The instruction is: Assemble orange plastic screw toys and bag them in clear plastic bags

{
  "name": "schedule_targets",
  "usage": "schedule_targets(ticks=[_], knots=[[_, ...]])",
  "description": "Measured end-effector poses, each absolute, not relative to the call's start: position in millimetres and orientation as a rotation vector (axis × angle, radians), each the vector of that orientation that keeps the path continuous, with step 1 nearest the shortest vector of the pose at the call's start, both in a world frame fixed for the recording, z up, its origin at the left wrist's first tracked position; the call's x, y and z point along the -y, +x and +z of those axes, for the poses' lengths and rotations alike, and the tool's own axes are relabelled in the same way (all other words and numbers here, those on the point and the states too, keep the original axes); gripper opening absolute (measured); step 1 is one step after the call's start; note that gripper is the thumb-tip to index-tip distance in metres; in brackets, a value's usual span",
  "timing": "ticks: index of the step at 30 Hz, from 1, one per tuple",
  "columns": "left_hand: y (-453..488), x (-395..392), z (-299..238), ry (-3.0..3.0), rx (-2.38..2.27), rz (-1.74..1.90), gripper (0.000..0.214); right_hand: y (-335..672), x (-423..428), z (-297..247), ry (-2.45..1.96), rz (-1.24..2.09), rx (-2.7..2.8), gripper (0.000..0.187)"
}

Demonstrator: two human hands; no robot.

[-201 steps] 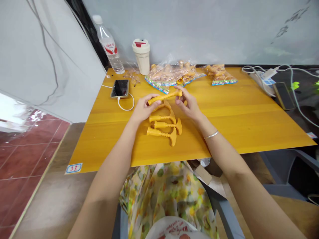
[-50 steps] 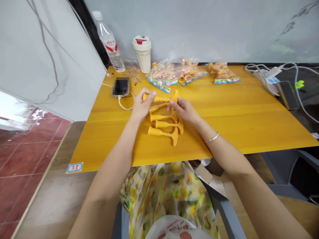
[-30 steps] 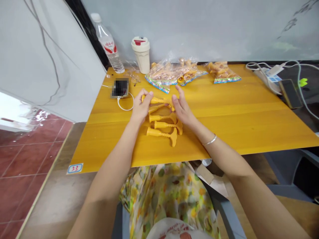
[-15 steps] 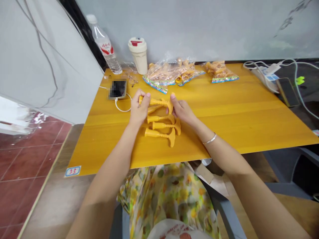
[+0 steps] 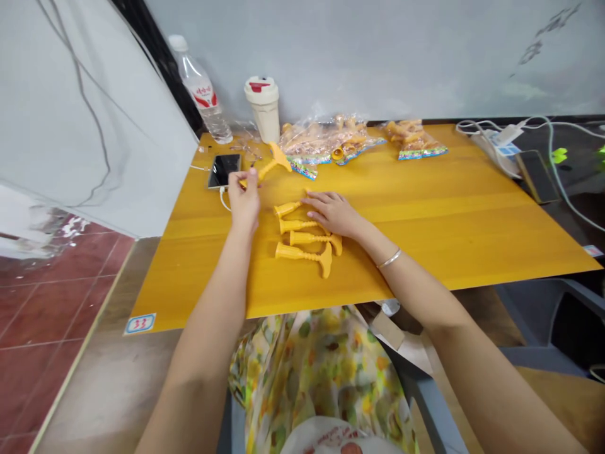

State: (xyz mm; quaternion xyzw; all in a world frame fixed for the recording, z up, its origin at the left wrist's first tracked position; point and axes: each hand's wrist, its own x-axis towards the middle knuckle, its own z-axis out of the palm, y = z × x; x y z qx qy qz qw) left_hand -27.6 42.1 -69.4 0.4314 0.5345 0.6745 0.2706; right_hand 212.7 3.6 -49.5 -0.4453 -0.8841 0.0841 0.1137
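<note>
One ribbed yellow plastic piece (image 5: pixel 267 167) sits in the left hand (image 5: pixel 244 205), the left fingers (image 5: pixel 250 181) closed on its stem end, its long axis slanting up and away so the flared head stands clear of the grip. Right of those fingers, the right hand (image 5: pixel 333 213) lies flat, right fingers (image 5: pixel 316 200) extended and gripping nothing, apparently steadying four like pieces (image 5: pixel 302 225) on the desk (image 5: pixel 425 252), stems left, heads right. Beyond the left fingers lies a phone (image 5: pixel 224 171).

Left hand (image 5: pixel 244 205) raised on edge, fingers pinched, pointing to 12 o'clock; left forearm (image 5: pixel 210 296) rising straight from 6 o'clock. Right hand (image 5: pixel 333 213) flat, palm down, fingers toward 9 o'clock; right forearm (image 5: pixel 425 293) angled in from 4 o'clock.
</note>
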Motion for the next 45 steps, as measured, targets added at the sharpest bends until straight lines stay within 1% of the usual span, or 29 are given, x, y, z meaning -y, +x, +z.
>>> schedule_targets(ticks=[3, 6, 11, 15, 22, 26, 28, 30, 32, 36, 40, 42, 45], knots=[[-18.1, -40.2, -75.0, 1.219, -1.484, 1.702, 0.025, 211.8, 1.9, -46.1, -1.337, 0.202, 2.628, 0.045], [-7.2, -40.5, -77.2, 1.259, -1.455, 1.588, 0.020, 208.6, 6.9, -42.6, -1.273, 0.175, 2.646, 0.041], [-0.9, -46.4, -76.8, 1.248, -1.510, 1.397, 0.015, 202.2, 12.6, -37.8, -1.279, 0.264, 2.632, 0.033], [-3.6, -48.3, -78.7, 1.404, -1.488, 1.388, 0.009, 199.0, 17.0, -36.3, -1.322, 0.287, 2.627, 0.033], [-7.3, -48.2, -84.6, 1.657, -1.392, 1.304, 0.024, 202.4, 19.1, -27.1, -1.411, 0.273, 2.614, 0.036], [-9.6, -49.1, -83.1, 1.576, -1.393, 1.373, 0.028, 223.4, 2.4, -20.9, -1.606, 0.147, 2.421, 0.040], [-11.9, -48.6, -80.5, 1.496, -1.405, 1.457, 0.025, 234.5, -6.9, -22.0, -1.761, 0.050, 2.311, 0.041], [-14.2, -47.3, -77.7, 1.427, -1.408, 1.534, 0.020, 240.3, -12.3, -25.0, -1.834, 0.027, 2.331, 0.038], [-15.8, -45.6, -75.4, 1.383, -1.403, 1.581, 0.017, 239.4, -13.0, -27.8, -1.797, 0.014, 2.376, 0.036], [-16.2, -42.7, -72.6, 1.342, -1.386, 1.627, 0.014, 230.0, -9.7, -30.0, -1.680, -0.045, 2.367, 0.042], [-14.5, -41.0, -70.5, 1.320, -1.395, 1.629, 0.013, 223.3, -4.8, -30.0, -1.568, 0.074, 2.403, 0.039], [-13.7, -40.5, -69.5, 1.328, -1.390, 1.621, 0.012, 216.3, 2.1, -31.3, -1.406, 0.122, 2.386, 0.047], [-12.5, -39.9, -68.4, 1.343, -1.386, 1.606, 0.010, 200.9, 16.9, -36.8, -1.158, 0.199, 2.481, 0.073]])
